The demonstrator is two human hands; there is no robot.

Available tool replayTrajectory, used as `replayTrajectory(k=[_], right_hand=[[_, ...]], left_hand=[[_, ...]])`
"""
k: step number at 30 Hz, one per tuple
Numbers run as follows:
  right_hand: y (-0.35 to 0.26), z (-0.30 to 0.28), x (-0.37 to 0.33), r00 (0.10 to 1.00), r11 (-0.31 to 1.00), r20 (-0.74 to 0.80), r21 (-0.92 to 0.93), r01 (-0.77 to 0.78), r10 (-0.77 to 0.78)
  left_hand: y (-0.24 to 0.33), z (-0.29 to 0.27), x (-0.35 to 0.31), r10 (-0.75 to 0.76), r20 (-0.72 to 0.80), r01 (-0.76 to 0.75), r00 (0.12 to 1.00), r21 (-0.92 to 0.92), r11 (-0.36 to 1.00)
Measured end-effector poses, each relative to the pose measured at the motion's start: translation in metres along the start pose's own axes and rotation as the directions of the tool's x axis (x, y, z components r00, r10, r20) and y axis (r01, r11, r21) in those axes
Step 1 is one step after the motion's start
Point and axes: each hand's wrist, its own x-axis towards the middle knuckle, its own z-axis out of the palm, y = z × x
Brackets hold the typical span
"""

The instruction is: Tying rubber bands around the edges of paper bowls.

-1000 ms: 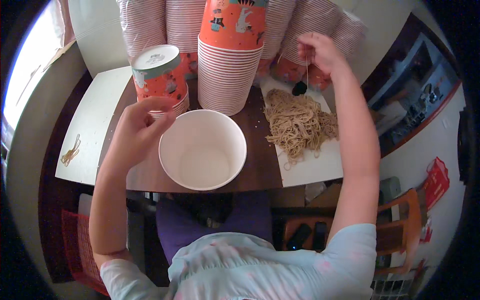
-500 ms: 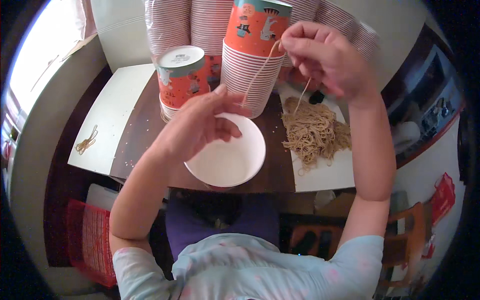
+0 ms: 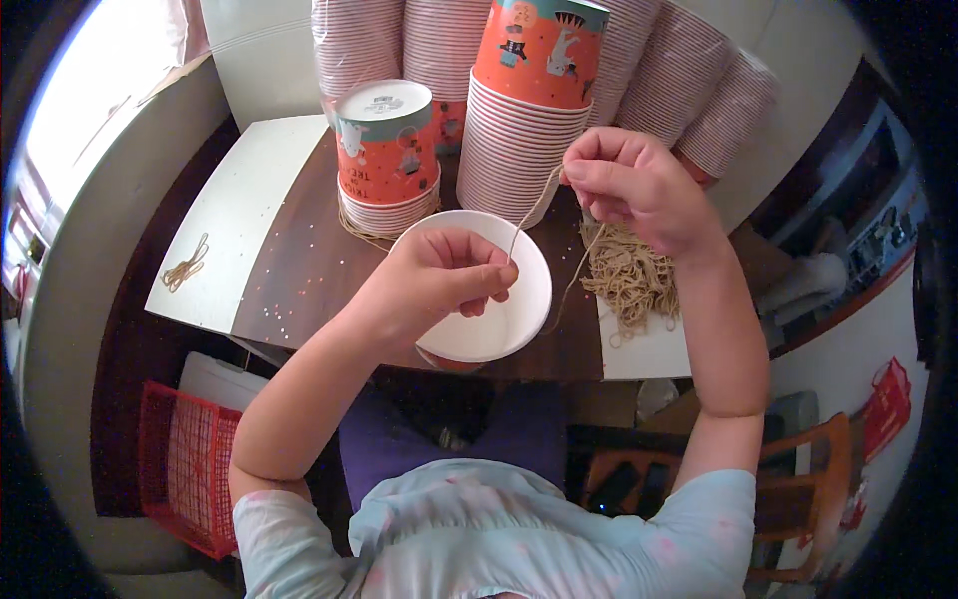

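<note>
A thin tan string runs between my two hands over a white-lined paper bucket. My left hand is closed in a pinch on its lower end, just above the bucket's mouth. Higher and to the right, my right hand pinches the string between thumb and fingertips. A loose length of it hangs from the right hand past the bucket's right side. Beneath my right forearm lies a tangled pile of tan strings, partly hidden by that arm.
Behind the bucket rises a tall stack of upside-down orange paper buckets. A shorter stack stands left of it, with strings around its base. Wrapped bucket stacks line the back. A small string bundle lies far left; a red basket sits below.
My right hand has come down, and my left hand has closed its fingers on the string's lower end. The view has shifted slightly, so the stacks appear farther right.
</note>
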Motion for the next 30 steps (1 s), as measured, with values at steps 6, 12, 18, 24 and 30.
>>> replayTrajectory(k=[6, 12, 18, 24, 30], right_hand=[[0.028, 0.002, -0.008, 0.953, 0.678, -0.153, -0.732, 0.067, -0.26], [0.043, 0.059, -0.018, 0.971, 0.973, 0.234, 0.23, -0.012, -0.043], [0.045, 0.061, -0.014, 0.965, 0.979, 0.25, 0.166, -0.119, 0.075], [0.052, 0.058, -0.015, 0.992, 0.999, 0.123, -0.002, -0.034, 0.034], [0.058, 0.055, -0.015, 1.0, 0.992, -0.012, -0.124, -0.028, 0.027]], left_hand=[[0.001, -0.005, -0.005, 0.223, -0.137, -0.14, 0.965, 0.452, 0.881], [0.026, 0.012, -0.008, 0.386, 0.028, -0.231, 0.922, 0.841, 0.489], [0.033, 0.011, -0.011, 0.25, 0.019, -0.172, 0.968, 0.775, 0.608], [0.027, -0.001, -0.012, 0.146, -0.039, -0.079, 0.989, 0.692, 0.718], [0.02, -0.004, -0.013, 0.235, -0.065, -0.136, 0.97, 0.655, 0.743]])
